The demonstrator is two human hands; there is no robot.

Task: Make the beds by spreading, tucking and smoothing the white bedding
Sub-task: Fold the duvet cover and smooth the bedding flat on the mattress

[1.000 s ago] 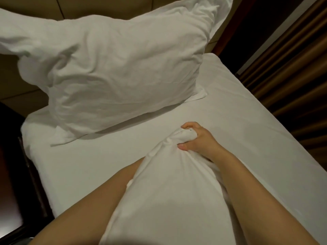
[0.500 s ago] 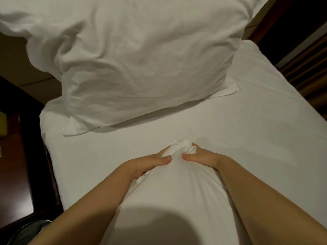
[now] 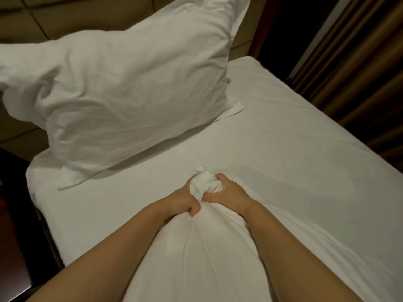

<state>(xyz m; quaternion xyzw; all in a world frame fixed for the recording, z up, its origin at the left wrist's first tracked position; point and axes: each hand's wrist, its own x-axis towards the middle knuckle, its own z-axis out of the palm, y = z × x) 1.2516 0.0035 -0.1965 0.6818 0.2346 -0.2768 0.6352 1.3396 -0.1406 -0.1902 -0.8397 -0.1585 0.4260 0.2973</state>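
Observation:
A white pillow in its case [image 3: 196,258] lies lengthwise between my forearms on the bed. Its far end is bunched into a knot of cloth [image 3: 204,182]. My left hand [image 3: 185,201] grips that bunch from the left with curled fingers. My right hand [image 3: 226,192] grips it from the right, thumb pressed in beside the left hand's knuckles. A second white pillow [image 3: 130,92] leans against the headboard at the head of the bed. The white fitted sheet [image 3: 294,153] covers the mattress, smooth with faint creases.
A padded tan headboard [image 3: 65,18] stands behind the pillow. Brown curtains [image 3: 359,73] hang close along the right side of the bed. A dark wooden nightstand [image 3: 13,247] sits at the left edge, below the mattress corner.
My left hand came out from under the pillow, joined the right at the bunched end, and now both squeeze the cloth tighter. The view swung down toward the bed, then lifted again.

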